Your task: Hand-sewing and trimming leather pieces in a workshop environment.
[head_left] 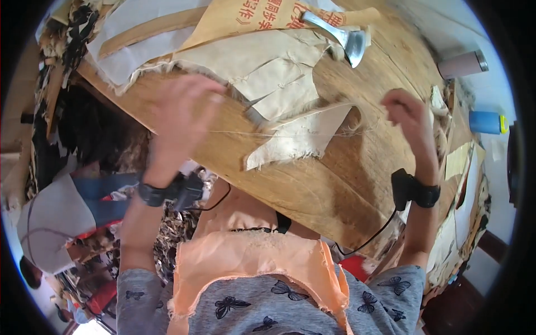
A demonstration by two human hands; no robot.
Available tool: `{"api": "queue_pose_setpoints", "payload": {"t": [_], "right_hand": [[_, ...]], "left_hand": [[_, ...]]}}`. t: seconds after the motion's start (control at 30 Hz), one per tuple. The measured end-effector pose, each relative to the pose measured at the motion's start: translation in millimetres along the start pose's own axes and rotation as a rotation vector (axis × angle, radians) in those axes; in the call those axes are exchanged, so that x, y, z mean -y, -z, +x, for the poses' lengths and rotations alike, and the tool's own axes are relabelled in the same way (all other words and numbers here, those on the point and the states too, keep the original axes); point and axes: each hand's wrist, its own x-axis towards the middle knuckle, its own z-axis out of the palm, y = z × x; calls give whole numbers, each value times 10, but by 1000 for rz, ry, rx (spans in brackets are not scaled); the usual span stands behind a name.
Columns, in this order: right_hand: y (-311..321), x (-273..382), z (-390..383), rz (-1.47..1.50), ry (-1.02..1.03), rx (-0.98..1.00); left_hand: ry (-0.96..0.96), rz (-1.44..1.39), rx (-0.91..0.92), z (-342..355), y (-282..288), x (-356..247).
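Note:
Cream hide pieces [279, 84] with furry, frayed edges lie on the wooden table, several slits between them. Nearer to me is a narrower, angled hide strip [298, 139] with wispy hair at its right end. A fine pale thread [279, 134] stretches across it; where its ends go is unclear. My left hand [190, 109], blurred by motion, hovers over the table's left edge beside the hides; its fingers are too smeared to read. To the right of the strip, my right hand [406, 111] is raised with fingers curled in; whatever they may hold is hidden.
A half-moon knife [340, 36] with a metal handle rests at the far side, on a printed brown paper sheet [234, 22]. Beyond the wooden table's [357, 173] right side are a pink tumbler [463, 64], a blue container [487, 122] and stacked hide scraps [460, 162]. Dark scraps fill the left.

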Motion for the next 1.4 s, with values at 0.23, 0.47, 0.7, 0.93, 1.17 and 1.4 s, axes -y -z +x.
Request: {"api": "queue_pose_setpoints", "payload": {"t": [0.23, 0.47, 0.7, 0.93, 1.17, 1.4], "right_hand": [[-409, -48, 254, -371, 394, 72], [-525, -188, 347, -319, 369, 101], [-682, -87, 462, -254, 309, 72], [-688, -109, 504, -241, 266, 54], [-554, 71, 434, -297, 411, -168], [-868, 234, 489, -233, 819, 161]], "left_hand": [[180, -182, 214, -200, -507, -581], [195, -70, 215, -267, -520, -583], [305, -88, 292, -210, -450, -544], [297, -139, 278, -197, -438, -450], [442, -459, 187, -157, -349, -458], [116, -184, 131, 37, -598, -794]]}}
